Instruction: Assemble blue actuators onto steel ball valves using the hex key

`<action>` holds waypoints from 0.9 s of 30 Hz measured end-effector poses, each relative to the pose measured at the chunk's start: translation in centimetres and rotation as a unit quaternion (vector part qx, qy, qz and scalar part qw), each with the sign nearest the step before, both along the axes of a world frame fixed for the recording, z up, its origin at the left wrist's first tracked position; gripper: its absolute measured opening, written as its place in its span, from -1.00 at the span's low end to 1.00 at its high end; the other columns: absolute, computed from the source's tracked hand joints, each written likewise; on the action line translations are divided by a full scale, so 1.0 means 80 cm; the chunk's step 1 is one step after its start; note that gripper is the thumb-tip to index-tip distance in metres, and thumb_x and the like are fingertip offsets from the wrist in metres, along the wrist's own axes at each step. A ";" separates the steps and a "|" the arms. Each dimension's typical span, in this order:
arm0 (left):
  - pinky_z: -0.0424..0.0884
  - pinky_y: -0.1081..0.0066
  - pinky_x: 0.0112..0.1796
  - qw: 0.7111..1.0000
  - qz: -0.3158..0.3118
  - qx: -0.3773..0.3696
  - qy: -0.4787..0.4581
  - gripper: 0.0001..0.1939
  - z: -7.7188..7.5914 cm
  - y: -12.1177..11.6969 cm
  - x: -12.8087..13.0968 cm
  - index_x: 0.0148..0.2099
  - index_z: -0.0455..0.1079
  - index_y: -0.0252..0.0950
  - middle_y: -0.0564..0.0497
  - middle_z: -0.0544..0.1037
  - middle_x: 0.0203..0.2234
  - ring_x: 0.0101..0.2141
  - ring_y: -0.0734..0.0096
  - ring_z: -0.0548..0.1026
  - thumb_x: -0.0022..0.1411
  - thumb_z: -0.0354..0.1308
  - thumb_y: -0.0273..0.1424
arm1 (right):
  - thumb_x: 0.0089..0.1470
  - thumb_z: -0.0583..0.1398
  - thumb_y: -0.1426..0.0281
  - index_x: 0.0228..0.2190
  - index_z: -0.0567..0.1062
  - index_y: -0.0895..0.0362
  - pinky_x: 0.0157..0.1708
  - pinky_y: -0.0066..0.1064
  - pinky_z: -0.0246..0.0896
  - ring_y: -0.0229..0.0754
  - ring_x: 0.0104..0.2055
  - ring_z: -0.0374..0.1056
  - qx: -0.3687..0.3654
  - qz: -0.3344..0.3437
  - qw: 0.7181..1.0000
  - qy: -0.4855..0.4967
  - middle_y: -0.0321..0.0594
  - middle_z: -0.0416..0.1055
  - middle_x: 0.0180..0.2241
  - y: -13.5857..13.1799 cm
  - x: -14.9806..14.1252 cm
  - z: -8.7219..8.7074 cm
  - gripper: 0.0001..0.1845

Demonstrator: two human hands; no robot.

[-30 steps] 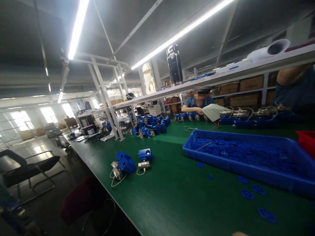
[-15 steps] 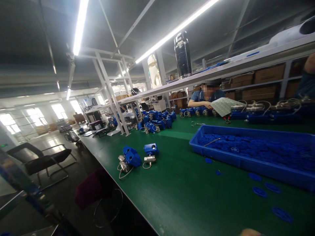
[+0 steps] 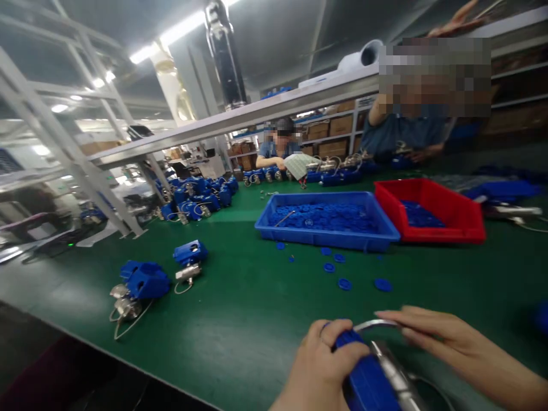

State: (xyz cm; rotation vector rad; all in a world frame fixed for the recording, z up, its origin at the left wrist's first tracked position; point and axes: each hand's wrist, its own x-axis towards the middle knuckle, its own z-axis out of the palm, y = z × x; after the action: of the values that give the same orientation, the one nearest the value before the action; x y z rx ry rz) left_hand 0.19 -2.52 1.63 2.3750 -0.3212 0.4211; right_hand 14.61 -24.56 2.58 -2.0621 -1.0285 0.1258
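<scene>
At the bottom of the view, my left hand (image 3: 319, 362) is wrapped round the blue housing (image 3: 372, 382) of a valve actuator. A silver metal valve body (image 3: 396, 371) runs along the housing's right side. Above it, a pale cable (image 3: 377, 323) curves from the housing to my right hand (image 3: 458, 342). The right fingers are long and close together, pinching the cable near their tips. The lower end of the actuator is cut off by the frame edge. Several blue discs (image 3: 344, 283) lie on the green table beyond my hands.
A blue tray (image 3: 325, 235) full of blue discs stands ahead, beside a red bin (image 3: 445, 233). Two actuators with valves (image 3: 148, 279) lie to the left. More actuators (image 3: 197, 197) are grouped farther back. Two people sit or stand across the table (image 3: 240, 319), under a shelf (image 3: 257, 117).
The view has swung right and down. Both my hands and the actuator they hold have come into view; earlier only a bit of skin showed at the bottom edge. The red bin now shows.
</scene>
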 end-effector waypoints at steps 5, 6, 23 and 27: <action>0.35 0.00 0.02 0.996 -0.053 0.039 0.058 -0.13 0.008 0.006 0.009 0.06 0.32 -0.08 -0.08 0.28 0.11 0.06 -0.03 0.28 -0.39 0.52 -0.24 | 0.22 0.04 -0.02 -0.20 0.59 0.05 -0.21 -0.35 0.28 -0.15 -0.28 0.36 0.000 0.098 0.993 0.069 -0.17 0.44 -0.35 0.027 -0.003 0.029 -0.50; 0.35 -0.02 0.02 0.995 -0.057 0.045 0.063 -0.12 0.009 0.007 0.010 0.06 0.32 -0.10 -0.09 0.28 0.11 0.06 -0.05 0.28 -0.40 0.53 -0.27 | 0.23 0.03 -0.01 -0.20 0.58 0.06 -0.22 -0.35 0.26 -0.15 -0.29 0.34 -0.001 0.107 0.992 0.063 -0.18 0.42 -0.36 0.030 -0.002 0.032 -0.50; 0.32 0.10 0.05 0.990 -0.107 0.044 0.078 -0.15 0.024 0.024 0.011 0.08 0.30 -0.04 0.01 0.31 0.10 0.07 0.06 0.29 -0.33 0.50 -0.23 | 0.17 -0.04 -0.15 -0.18 0.59 0.18 -0.29 -0.42 0.18 -0.20 -0.37 0.31 -0.154 0.424 0.891 0.040 -0.14 0.48 -0.43 0.091 0.083 0.103 -0.27; 0.35 0.09 0.02 0.994 -0.082 0.042 0.065 -0.21 0.019 0.019 0.012 0.03 0.32 -0.10 -0.01 0.33 0.09 0.04 0.05 0.31 -0.35 0.48 -0.26 | 0.19 0.00 -0.10 -0.12 0.56 0.19 -0.25 -0.43 0.27 -0.17 -0.30 0.38 -0.124 0.322 0.935 0.084 -0.12 0.51 -0.32 0.065 0.053 0.082 -0.33</action>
State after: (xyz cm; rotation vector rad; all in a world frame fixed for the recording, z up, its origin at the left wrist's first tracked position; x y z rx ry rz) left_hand 1.13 -0.98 3.14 2.4212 -0.4767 0.1783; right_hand 18.86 -19.37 9.18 -1.8052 -1.6066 0.7888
